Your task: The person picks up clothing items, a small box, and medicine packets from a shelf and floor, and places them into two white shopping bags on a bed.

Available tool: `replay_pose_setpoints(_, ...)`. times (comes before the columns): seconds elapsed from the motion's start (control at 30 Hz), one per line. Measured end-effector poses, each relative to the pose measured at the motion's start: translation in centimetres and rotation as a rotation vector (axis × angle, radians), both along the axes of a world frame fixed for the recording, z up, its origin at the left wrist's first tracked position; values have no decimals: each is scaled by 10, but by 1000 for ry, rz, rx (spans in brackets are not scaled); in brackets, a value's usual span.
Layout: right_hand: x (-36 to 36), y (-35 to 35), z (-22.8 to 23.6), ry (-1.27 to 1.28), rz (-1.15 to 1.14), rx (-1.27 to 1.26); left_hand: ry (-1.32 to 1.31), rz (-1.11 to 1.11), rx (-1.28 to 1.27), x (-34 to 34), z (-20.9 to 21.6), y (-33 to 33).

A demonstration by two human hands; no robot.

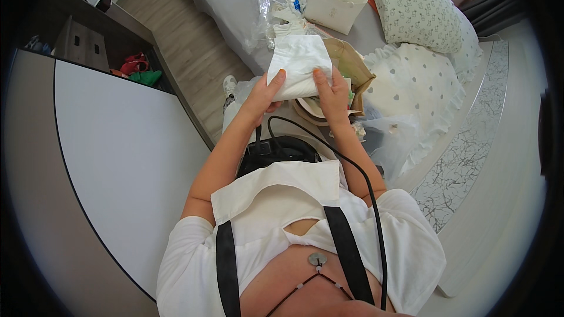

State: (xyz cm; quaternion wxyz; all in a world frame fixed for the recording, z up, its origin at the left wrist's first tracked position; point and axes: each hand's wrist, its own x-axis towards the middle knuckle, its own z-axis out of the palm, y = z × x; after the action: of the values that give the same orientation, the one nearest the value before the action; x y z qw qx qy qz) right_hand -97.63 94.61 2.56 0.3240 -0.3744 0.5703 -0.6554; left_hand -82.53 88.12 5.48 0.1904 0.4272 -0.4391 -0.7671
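Note:
Both of my hands hold up a folded white sheet [301,64], soft and wrinkled; I cannot tell whether it is cloth, paper or thin plastic. My left hand [265,93] grips its lower left corner, thumb on top and fingers curled beneath. At its lower right side my right hand [333,93] pinches it the same way, most fingers hidden underneath. Just behind and to the right of it stands an open brown paper bag [363,82] with things inside. Crumpled clear plastic packaging [262,12] lies beyond it on the left.
A white paper carrier bag [338,3] stands on the grey bed [226,0]. Patterned pillows [411,9] and a heart-dotted frilly cushion [417,82] lie to the right. A clear plastic bag [390,138] is near my right forearm. A black cable [352,164] crosses my front. A white panel [117,158] stands left.

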Motion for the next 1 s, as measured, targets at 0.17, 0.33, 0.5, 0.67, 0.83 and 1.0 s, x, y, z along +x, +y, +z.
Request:
replay_pose_setpoints(0.17,-1,-2,-7,-181,36,70,-58,153,-126,-4,-14,6)
replay_pose_setpoints(0.33,-5,-2,2,-555,108,285,17,245,-660,-8,-35,7)
replay_pose_setpoints(0.5,-7,-2,-14,-335,28,125,57,216,-825,-10,-33,11)
replay_pose_setpoints(0.67,-5,3,-8,130,-40,30,-99,85,-161,-3,-2,2)
replay_pose_setpoints(0.83,-6,1,-2,61,50,68,25,139,-366,-1,-25,1)
replay_pose_setpoints(1.0,-7,-2,1,-356,131,180,-88,167,-826,-3,-23,8)
